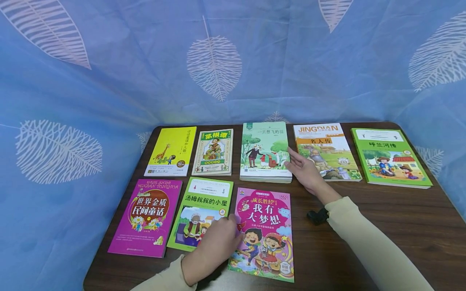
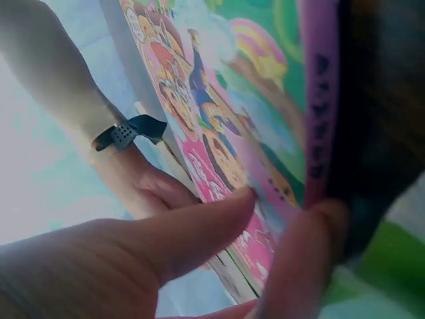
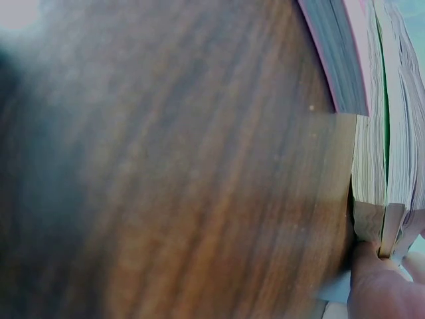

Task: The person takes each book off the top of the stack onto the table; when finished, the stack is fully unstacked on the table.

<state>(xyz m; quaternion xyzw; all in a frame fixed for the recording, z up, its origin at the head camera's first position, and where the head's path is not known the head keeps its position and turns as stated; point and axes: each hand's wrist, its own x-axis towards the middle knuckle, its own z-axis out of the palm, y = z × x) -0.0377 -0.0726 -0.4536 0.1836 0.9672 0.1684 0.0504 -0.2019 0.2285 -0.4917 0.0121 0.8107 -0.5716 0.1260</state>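
A pink picture book [image 1: 265, 238] with two cartoon children on its cover is near the front middle of the table. My left hand [image 1: 214, 242] pinches its left edge; in the left wrist view the thumb [image 2: 219, 219] lies over the cover and a finger is at the spine. Behind it sits a small stack of books topped by a pale green one [image 1: 263, 145]. My right hand [image 1: 307, 171] touches the stack's right side with fairly straight fingers. Page edges of the stacked books [image 3: 372, 159] show in the right wrist view, fingertips at their corner.
Along the back of the brown table [image 1: 393, 226] lie a yellow book [image 1: 171, 151], a cream book [image 1: 212, 155], an orange-titled book [image 1: 324, 149] and a green book [image 1: 393, 157]. A purple book [image 1: 145, 226] and another green book [image 1: 193, 194] lie front left. Blue leaf-patterned cloth [image 1: 255, 60] surrounds the table.
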